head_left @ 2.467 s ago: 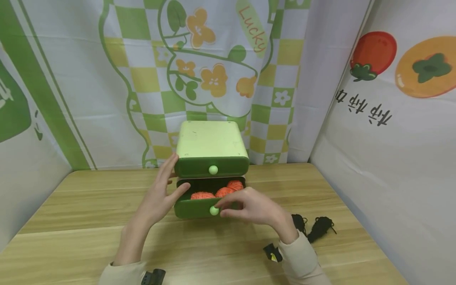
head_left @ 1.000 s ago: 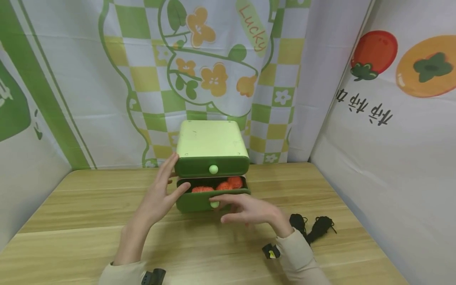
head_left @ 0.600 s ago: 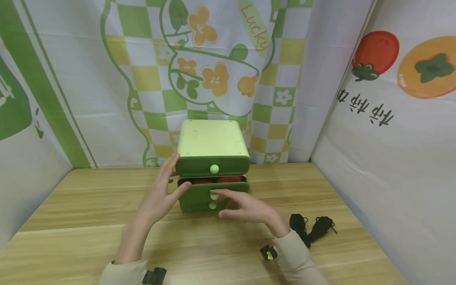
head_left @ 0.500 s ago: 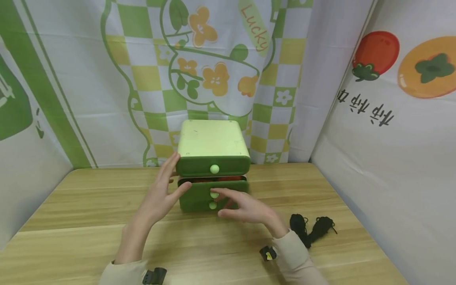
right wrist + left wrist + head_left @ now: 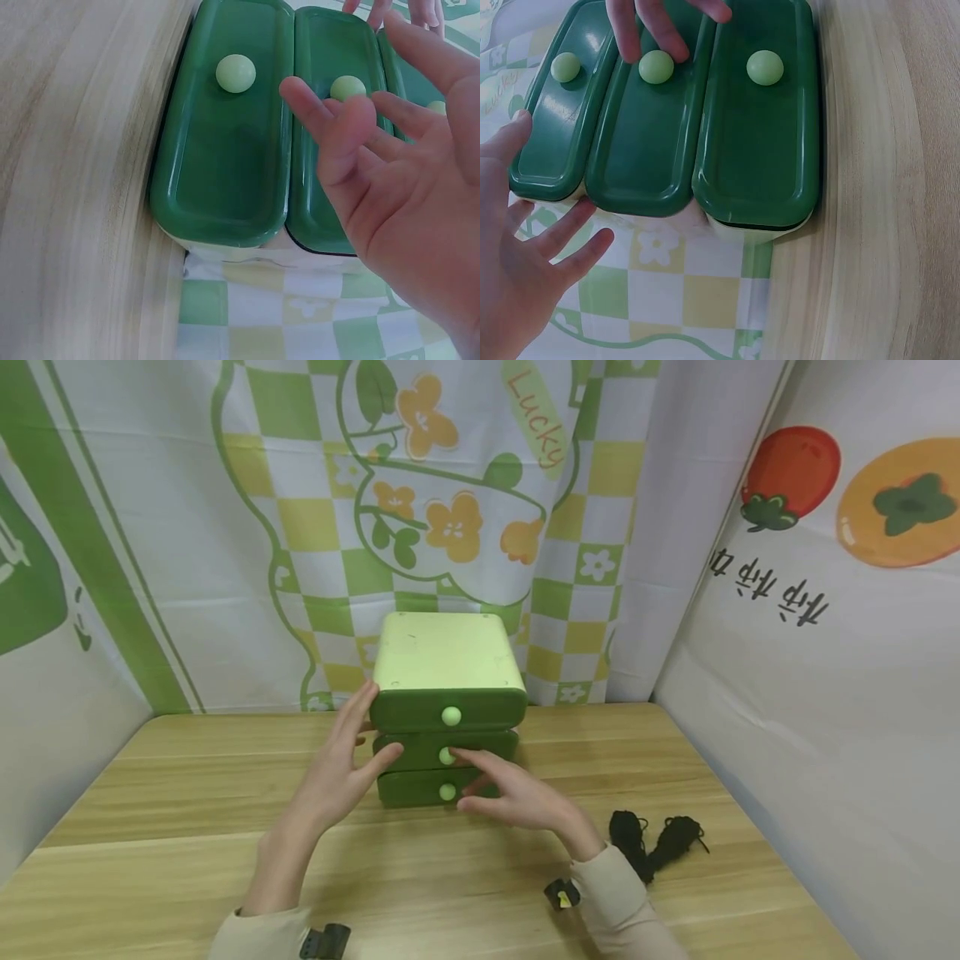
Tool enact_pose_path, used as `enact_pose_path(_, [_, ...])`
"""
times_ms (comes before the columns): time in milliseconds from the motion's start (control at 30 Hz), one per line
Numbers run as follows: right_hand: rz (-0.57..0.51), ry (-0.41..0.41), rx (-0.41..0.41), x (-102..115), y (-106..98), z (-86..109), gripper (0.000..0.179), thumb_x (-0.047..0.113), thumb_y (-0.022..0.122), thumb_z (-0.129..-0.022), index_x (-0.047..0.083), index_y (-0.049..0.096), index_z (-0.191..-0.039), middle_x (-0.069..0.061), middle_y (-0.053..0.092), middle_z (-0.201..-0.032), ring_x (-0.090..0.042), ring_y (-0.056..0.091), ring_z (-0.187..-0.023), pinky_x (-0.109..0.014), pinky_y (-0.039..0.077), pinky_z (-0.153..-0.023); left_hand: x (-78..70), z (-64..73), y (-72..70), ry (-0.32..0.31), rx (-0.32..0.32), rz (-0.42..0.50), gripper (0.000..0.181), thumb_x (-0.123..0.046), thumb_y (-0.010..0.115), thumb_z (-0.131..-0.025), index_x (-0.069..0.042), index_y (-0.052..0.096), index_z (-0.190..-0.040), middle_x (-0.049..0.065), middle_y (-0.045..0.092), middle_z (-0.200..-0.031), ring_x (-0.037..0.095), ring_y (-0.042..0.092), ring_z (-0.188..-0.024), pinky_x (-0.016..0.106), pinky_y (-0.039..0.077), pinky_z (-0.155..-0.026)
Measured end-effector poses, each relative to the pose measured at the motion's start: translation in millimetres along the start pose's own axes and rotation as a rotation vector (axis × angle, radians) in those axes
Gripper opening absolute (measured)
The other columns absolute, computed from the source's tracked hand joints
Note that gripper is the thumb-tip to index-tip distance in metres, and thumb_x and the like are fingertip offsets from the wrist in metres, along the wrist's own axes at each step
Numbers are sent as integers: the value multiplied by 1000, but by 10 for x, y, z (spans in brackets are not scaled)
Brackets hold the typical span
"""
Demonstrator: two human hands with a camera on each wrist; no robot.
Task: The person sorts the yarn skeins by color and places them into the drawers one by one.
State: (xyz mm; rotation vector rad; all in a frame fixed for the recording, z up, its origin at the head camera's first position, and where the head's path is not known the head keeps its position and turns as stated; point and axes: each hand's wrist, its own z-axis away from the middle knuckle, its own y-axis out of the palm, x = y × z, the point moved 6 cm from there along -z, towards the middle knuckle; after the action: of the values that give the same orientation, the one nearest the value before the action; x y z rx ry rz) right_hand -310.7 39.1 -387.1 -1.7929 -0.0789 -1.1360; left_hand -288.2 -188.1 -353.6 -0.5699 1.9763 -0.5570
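A small desktop drawer cabinet [image 5: 450,647] with a pale green top stands mid-table. Its dark green top drawer [image 5: 412,712], middle drawer [image 5: 423,752] and bottom drawer [image 5: 412,788] are all pushed in, each with a round pale knob. My right hand [image 5: 525,795] has its fingertips at the middle knob [image 5: 656,67], fingers extended and not wrapped round it. My left hand [image 5: 330,781] steadies the cabinet's left side, fingers spread along the top drawer's edge and thumb near the middle drawer's front. The drawers' contents are hidden.
A bundle of black cord [image 5: 652,850] lies on the wooden table [image 5: 187,827], right of the cabinet near my right forearm. A patterned cloth [image 5: 300,527] hangs right behind the cabinet, with cloth walls at both sides.
The middle drawer, earlier out and showing orange-red yarn balls, has slid back into the cabinet. My right hand has moved forward with it. My left hand stays at the cabinet's side.
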Motion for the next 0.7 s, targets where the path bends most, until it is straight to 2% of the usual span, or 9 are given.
enact_pose_path(133, [-4,13,6,-7,0,-3,73,32,64,-98,25,25,-159,-4,38,-156,-21,61,-122,-26,58,-82,-7,7,-5,3,2,8,82,-40,60,-99,-35,5,-160,-6,5,-168,36,46,-133,58,41,-109])
enact_pose_path(267, [-6,17,13,-10,2,-2,72,33,65,-97,26,27,-158,-2,37,-157,-22,60,-124,-26,59,-75,-8,7,-8,4,4,5,82,-40,60,-99,-36,4,-160,-6,4,-168,36,46,-133,58,41,-109])
enact_pose_path(333, [6,1,12,-2,-1,0,69,32,65,-97,24,31,-157,-4,39,-155,-24,60,-123,-28,59,-82,-6,5,-6,2,6,-1,82,-41,59,-99,-36,4,-160,-6,4,-168,37,46,-133,59,42,-107])
enact_pose_path(467, [39,-14,15,-8,0,4,58,30,65,-97,17,43,-150,-5,47,-149,-26,62,-116,-31,58,-86,-1,5,-2,-3,8,-4,82,-41,59,-99,-36,5,-160,-6,4,-168,36,46,-133,60,42,-107])
enact_pose_path(700, [19,-3,69,-75,73,-30,49,32,62,-99,11,53,-143,-6,58,-139,-20,64,-101,-23,56,-77,4,4,-2,-4,8,8,82,-41,60,-99,-36,5,-160,-6,4,-168,36,46,-133,59,41,-108])
